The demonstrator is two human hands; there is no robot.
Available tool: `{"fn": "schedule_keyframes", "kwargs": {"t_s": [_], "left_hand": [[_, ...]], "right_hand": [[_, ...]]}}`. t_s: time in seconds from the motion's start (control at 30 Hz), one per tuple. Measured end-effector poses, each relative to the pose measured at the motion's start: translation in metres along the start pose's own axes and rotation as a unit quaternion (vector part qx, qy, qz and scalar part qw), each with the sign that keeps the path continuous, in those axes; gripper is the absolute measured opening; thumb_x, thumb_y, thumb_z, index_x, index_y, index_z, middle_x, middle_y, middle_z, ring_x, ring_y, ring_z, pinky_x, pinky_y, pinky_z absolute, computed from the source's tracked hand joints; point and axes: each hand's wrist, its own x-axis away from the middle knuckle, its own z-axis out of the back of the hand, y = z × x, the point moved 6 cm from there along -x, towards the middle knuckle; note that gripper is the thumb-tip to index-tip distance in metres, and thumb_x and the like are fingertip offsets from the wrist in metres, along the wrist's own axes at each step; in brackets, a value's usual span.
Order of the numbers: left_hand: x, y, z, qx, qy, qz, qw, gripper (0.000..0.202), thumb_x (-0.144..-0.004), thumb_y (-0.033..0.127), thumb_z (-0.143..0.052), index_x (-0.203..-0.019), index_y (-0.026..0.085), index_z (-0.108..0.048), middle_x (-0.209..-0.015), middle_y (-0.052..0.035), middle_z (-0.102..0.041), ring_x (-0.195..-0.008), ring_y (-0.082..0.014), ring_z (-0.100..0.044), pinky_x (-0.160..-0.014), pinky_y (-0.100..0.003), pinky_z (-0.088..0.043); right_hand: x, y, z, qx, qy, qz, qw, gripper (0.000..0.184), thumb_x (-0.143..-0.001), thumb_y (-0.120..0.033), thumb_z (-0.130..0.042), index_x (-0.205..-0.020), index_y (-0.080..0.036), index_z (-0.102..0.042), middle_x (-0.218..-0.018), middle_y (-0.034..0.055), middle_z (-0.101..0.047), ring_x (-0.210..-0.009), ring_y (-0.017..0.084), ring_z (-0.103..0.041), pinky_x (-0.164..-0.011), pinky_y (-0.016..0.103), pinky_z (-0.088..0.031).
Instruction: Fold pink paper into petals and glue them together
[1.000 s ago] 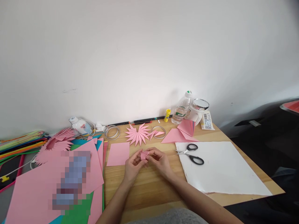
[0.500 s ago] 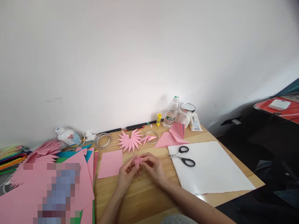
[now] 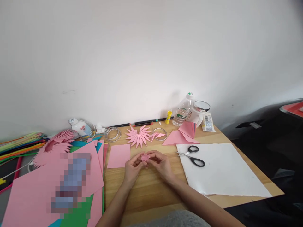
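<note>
Just below the middle of the frame, the person's left hand (image 3: 133,167) and right hand (image 3: 162,162) meet over the wooden counter (image 3: 146,192). Both are closed on a small folded pink paper piece (image 3: 145,157), fingertips pinching it from either side. The piece sits between the two hands, lifted slightly off the counter.

Immediately left of the left hand a pink paper square (image 3: 118,155) lies flat. Beyond the hands, toward the wall, rests a pink paper starburst (image 3: 139,135), with a metal ring (image 3: 113,133) to its left and a second ring (image 3: 160,133) to its right that has a small pink cut piece lying across it. Further right lies a folded pink paper triangle (image 3: 181,135). Black-handled scissors (image 3: 193,156) rest on the upper left corner of a large white sheet (image 3: 222,170), which covers the right part of the counter.

Along the wall stand a yellow glue stick (image 3: 169,116), a clear water bottle (image 3: 183,109) and a white mug (image 3: 198,112), the bottle and mug close together, with a barcoded packet (image 3: 207,123) just right of the mug. Dark pens (image 3: 142,122) lie in a line at the foot of the wall.

At lower left, a stack of coloured paper (image 3: 35,195) with pink sheets on top spreads out, partly blurred. Above it lie another pink paper flower (image 3: 53,146), a white glue bottle (image 3: 80,127) on its side, and a bundle of coloured strips (image 3: 21,143) at the far left edge.
</note>
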Motion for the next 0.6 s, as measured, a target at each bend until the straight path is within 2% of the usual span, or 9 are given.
{"fn": "schedule_keyframes", "kwargs": {"t_s": [0.17,0.37,0.47,0.6], "left_hand": [[0.001,-0.0012,-0.0008,-0.018,0.004,-0.007,1.0,0.039,-0.06,0.032,-0.075,-0.095,0.015,-0.068,-0.074,-0.0043,-0.067,-0.056,-0.0144,-0.059,-0.057,-0.028,-0.052],[0.0014,0.0079,0.0004,-0.086,0.02,-0.089,0.992,0.024,-0.065,0.034,-0.071,-0.083,0.019,-0.07,-0.091,-0.0058,-0.058,-0.07,-0.0156,-0.058,-0.056,-0.025,-0.051],[0.0011,0.0081,0.0031,-0.097,0.034,-0.095,0.99,0.02,-0.064,0.033,-0.072,-0.076,0.017,-0.07,-0.081,-0.0049,-0.06,-0.072,-0.0165,-0.058,-0.059,-0.024,-0.05],[0.0004,0.0056,0.0052,-0.077,0.045,-0.077,0.993,0.017,-0.062,0.03,-0.073,-0.072,0.016,-0.069,-0.066,-0.0012,-0.06,-0.059,-0.0129,-0.055,-0.052,-0.021,-0.046]], "right_hand": [[0.0015,0.002,0.0019,0.037,0.008,-0.008,0.999,0.013,-0.073,-0.032,-0.066,-0.077,-0.021,-0.069,-0.084,0.0056,-0.067,-0.078,0.018,-0.062,-0.071,0.03,-0.051],[0.002,0.0034,0.0014,0.069,0.017,-0.026,0.997,0.018,-0.074,-0.036,-0.064,-0.076,-0.019,-0.067,-0.075,0.005,-0.067,-0.068,0.017,-0.061,-0.066,0.029,-0.05],[0.0021,0.0023,-0.0002,0.067,0.015,-0.033,0.997,0.02,-0.074,-0.038,-0.064,-0.076,-0.018,-0.065,-0.073,0.0051,-0.067,-0.066,0.016,-0.061,-0.064,0.029,-0.051],[0.0016,0.0021,-0.0035,0.033,-0.003,-0.051,0.998,0.022,-0.073,-0.039,-0.065,-0.077,-0.018,-0.064,-0.073,0.0048,-0.067,-0.068,0.017,-0.061,-0.067,0.03,-0.051]]}}
